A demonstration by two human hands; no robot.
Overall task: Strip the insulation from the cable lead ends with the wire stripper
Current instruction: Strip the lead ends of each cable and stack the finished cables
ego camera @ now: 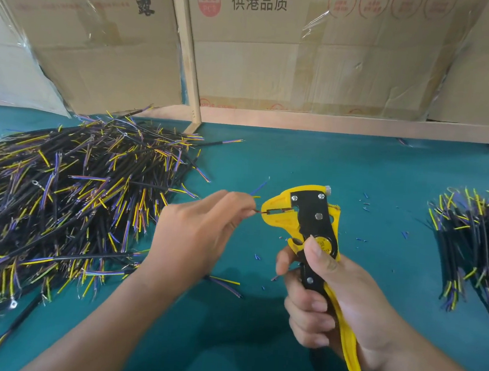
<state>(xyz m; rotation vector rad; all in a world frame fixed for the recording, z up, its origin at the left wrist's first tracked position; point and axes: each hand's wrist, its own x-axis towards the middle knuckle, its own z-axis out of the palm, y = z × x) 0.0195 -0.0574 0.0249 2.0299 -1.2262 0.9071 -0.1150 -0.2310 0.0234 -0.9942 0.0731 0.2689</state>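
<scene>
1. Fingers of the left hand pinch a brown lead, its tip entering the stripper's mouth from nine o'clock.
2. Her right hand wraps the wire stripper handles.
3. Best to seat the lead squarely, hold it steady, then squeeze smoothly.
4. Unstripped cables lie at nine o'clock, another bundle at three.

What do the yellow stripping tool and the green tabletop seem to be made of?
The wire stripper: yellow parts look like smooth moulded plastic, faintly glossy; the black plates look like painted metal, held by shiny silver rivets. The tabletop: matte teal, with no glare, perhaps a rubber or felt-like mat; the picture leaves that open.
</scene>
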